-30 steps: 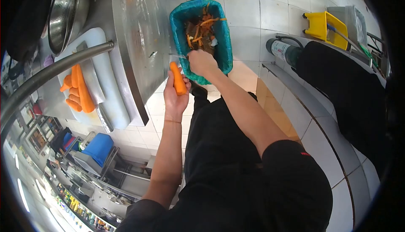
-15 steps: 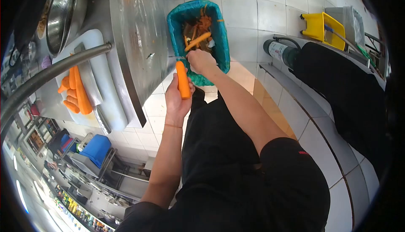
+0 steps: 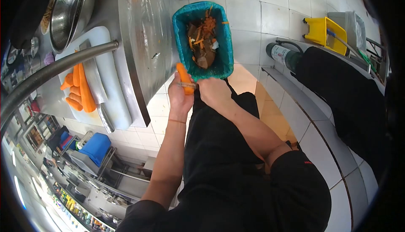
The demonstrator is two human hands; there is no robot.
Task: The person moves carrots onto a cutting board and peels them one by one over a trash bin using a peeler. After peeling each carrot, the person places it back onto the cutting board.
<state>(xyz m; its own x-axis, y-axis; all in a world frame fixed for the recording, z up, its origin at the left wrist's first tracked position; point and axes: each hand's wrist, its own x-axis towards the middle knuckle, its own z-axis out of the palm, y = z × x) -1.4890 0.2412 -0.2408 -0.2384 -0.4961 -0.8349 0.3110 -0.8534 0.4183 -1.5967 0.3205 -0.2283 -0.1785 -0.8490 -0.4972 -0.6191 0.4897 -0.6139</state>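
Note:
My left hand (image 3: pixel 180 99) is wrapped round a carrot (image 3: pixel 184 76), its rounded tip pointing up and away from me. Closed in a fist, my right hand (image 3: pixel 214 93) grips a peeler (image 3: pixel 185 85), whose thin metal blade lies across the carrot's near end. Most of the peeler's handle is hidden by the fingers. Just beyond both hands stands a bin with a teal liner (image 3: pixel 228 42), holding orange peelings (image 3: pixel 206 26) and brown scraps.
To the left, a steel counter has a white cutting board (image 3: pixel 120 109) with a knife (image 3: pixel 96 78) and several carrots (image 3: pixel 86 90). Metal bowls (image 3: pixel 67 16) stand behind it. A curved metal bar (image 3: pixel 59 67) crosses above. Rightward are a fire extinguisher (image 3: pixel 283 55) and a yellow bucket (image 3: pixel 316 29).
My right hand has come back toward me from over the bin, bringing the peeler onto the carrot's near end. The long orange strip seen over the bin no longer shows there.

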